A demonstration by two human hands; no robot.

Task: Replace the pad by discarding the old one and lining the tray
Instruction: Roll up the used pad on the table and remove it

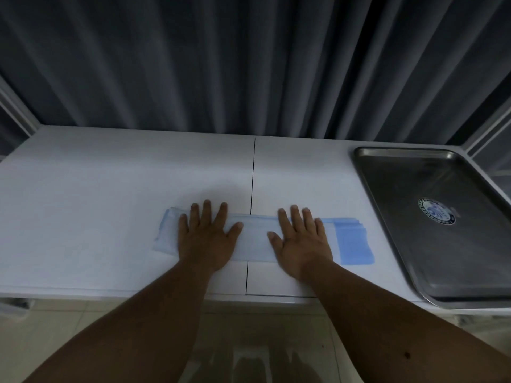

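A folded light-blue pad (255,243) lies flat as a long strip on the white table (110,189), its right end a deeper blue. My left hand (206,239) presses flat on the strip's left part with fingers straight and spread. My right hand (302,241) presses flat on the right part, fingers straight. A bare stainless-steel tray (409,217) with a round blue-and-white emblem (437,211) on its floor sits at the table's right end, apart from the pad.
A dark pleated curtain (249,64) hangs behind the table. A thin seam (252,189) runs front to back across the tabletop. Tiled floor (249,341) shows below the table's front edge.
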